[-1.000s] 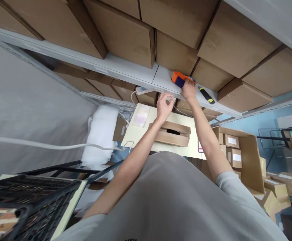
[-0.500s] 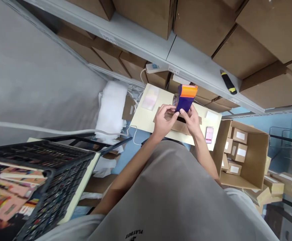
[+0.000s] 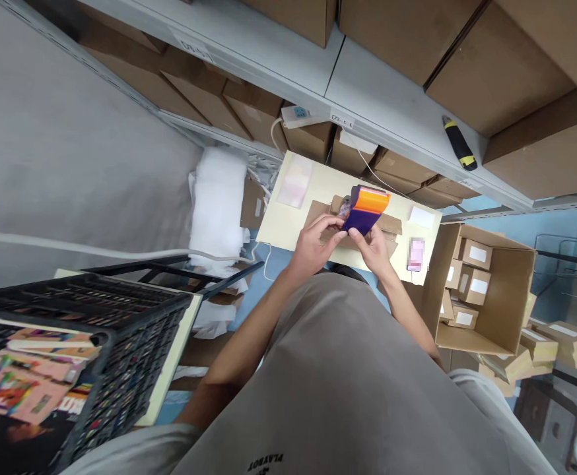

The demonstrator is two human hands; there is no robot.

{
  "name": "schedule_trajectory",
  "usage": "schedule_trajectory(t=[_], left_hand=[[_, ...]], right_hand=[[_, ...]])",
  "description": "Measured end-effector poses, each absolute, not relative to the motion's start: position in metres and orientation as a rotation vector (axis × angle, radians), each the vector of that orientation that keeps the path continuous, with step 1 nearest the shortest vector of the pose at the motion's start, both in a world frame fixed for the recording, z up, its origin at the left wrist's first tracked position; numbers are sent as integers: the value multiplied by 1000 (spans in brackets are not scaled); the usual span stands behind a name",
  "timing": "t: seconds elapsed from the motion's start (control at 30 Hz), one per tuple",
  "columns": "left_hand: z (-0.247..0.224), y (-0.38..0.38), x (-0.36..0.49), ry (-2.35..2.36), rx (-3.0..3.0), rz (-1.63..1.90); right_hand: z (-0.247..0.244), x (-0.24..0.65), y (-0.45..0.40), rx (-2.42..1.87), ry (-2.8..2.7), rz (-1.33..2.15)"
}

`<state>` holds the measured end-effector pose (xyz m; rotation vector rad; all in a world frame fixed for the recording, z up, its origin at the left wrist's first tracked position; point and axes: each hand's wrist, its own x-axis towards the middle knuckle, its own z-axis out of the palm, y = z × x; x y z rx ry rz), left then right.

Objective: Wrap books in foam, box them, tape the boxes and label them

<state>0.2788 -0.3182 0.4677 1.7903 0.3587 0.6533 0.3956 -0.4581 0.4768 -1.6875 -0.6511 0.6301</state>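
Observation:
Both my hands hold a small purple box with an orange end [image 3: 366, 211] above the table. My left hand [image 3: 315, 244] has its thumb and fingers closed on the box's near left corner. From the other side, my right hand [image 3: 373, 249] grips the near right edge, thumb on the front face. Something clear and crinkled, like plastic wrap [image 3: 344, 207], shows at the box's left side. Beneath the hands lies an open brown cardboard carton [image 3: 391, 227], partly hidden by them and by the purple box.
The pale table [image 3: 269, 227] also bears a phone [image 3: 416, 254] and white paper [image 3: 422, 216]. On the right stands a large carton [image 3: 506, 297] of small parcels. A black crate [image 3: 105, 369] is at left. A box cutter [image 3: 459, 142] lies on the shelf [image 3: 288, 56].
The purple box has come down a little toward the carton and tilted slightly, with both hands still on it. The camera view has shifted, and more of the carton shows.

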Motion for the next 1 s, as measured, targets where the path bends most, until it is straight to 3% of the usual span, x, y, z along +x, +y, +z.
schedule_trajectory(t=[0.53, 1.0], left_hand=[[547, -288, 278, 245, 1928, 758], [550, -289, 285, 61, 2077, 636]], right_hand=[[497, 428, -514, -2011, -1256, 247], [523, 457, -537, -2051, -1561, 72]])
